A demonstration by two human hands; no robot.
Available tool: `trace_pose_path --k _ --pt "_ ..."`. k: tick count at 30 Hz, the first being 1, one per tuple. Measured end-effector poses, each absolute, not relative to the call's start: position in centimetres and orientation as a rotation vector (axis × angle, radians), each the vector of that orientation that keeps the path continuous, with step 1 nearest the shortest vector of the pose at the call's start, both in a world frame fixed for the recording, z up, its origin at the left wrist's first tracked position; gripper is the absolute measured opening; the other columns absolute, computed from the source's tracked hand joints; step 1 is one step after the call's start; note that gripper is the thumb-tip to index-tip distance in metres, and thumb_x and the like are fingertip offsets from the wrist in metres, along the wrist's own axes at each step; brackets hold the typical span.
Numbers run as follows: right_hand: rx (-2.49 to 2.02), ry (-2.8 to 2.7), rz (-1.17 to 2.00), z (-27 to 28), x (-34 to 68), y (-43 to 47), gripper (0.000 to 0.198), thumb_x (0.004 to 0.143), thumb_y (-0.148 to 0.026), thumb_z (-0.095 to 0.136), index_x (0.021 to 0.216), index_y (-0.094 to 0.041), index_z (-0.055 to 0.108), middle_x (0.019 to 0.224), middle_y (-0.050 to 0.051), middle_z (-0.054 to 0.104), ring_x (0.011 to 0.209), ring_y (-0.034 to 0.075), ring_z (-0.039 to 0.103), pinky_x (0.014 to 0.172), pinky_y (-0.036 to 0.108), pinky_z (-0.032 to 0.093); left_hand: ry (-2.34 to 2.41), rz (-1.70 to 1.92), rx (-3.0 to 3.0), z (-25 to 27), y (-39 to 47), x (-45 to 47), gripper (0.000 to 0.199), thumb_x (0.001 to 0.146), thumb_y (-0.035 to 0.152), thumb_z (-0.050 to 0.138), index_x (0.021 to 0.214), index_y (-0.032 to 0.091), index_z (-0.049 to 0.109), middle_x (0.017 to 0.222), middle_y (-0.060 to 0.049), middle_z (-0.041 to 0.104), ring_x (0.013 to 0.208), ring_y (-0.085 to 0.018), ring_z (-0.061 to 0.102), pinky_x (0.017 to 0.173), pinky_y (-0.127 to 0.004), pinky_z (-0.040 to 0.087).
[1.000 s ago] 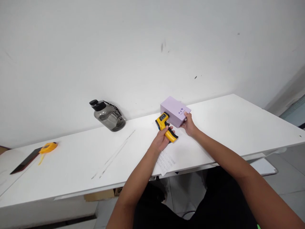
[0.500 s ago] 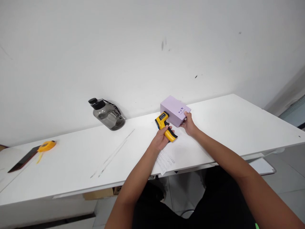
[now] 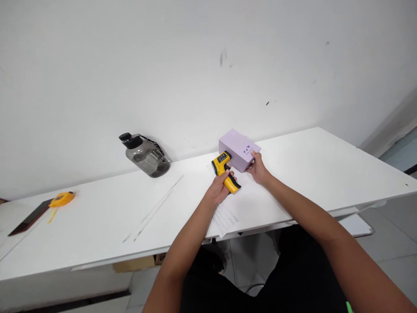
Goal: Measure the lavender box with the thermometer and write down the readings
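My left hand [image 3: 220,188] is closed around the handle of a yellow and black infrared thermometer gun [image 3: 224,164], with my thumb across its near side. One end of the thermometer's head is against or very near the side of a lilac box [image 3: 234,141]. My right hand [image 3: 258,170] grips that box at its right end, thumb on the top face near the dark purple print and fingers partly hidden behind it. Below my left wrist, a sheet of paper with handwriting [image 3: 224,219] lies at the table's front edge.
A grey see-through bottle [image 3: 146,157] with a black lid stands by the wall. At the far left of the white table [image 3: 293,174] lie a yellow tape measure [image 3: 61,199] and a dark flat object [image 3: 31,218]. A cardboard box [image 3: 135,263] shows under the table.
The view has shifted very slightly. Both hands keep their grips, and the thermometer and lilac box hold nearly the same positions.
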State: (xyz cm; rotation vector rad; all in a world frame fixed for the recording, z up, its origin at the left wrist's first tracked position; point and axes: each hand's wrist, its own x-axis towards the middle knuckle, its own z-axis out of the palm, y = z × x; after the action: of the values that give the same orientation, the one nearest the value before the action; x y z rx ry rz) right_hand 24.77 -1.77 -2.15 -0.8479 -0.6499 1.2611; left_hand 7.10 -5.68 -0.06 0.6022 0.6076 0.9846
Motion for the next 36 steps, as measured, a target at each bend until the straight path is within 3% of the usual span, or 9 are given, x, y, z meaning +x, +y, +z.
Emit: trace_pose_path --k 11,36 --pt "-0.845 -0.631 1.265 -2.12 24.75 -1.81 0.055 0.068 -0.068 0.069 0.104 -0.033 0.048 0.122 0.002 0.057 0.111 0.028 0.055 0.069 0.043 0.060 0.625 0.962 0.597 0.04 -5.68 7.10 0.036 0.076 0.026 0.083 0.104 0.018 0.062 0.079 0.002 0.066 0.070 -0.013 0.068 0.070 -0.026 0.056" --pt "-0.876 -0.656 1.269 -1.81 24.80 -1.95 0.059 0.068 -0.071 0.069 0.110 -0.034 0.052 0.125 0.004 0.057 0.116 0.030 0.053 0.074 0.045 0.060 0.638 0.967 0.610 -0.22 -5.66 7.11 0.041 0.075 0.026 0.084 0.109 0.017 0.063 0.083 0.002 0.066 0.072 -0.013 0.067 0.073 -0.028 0.054"
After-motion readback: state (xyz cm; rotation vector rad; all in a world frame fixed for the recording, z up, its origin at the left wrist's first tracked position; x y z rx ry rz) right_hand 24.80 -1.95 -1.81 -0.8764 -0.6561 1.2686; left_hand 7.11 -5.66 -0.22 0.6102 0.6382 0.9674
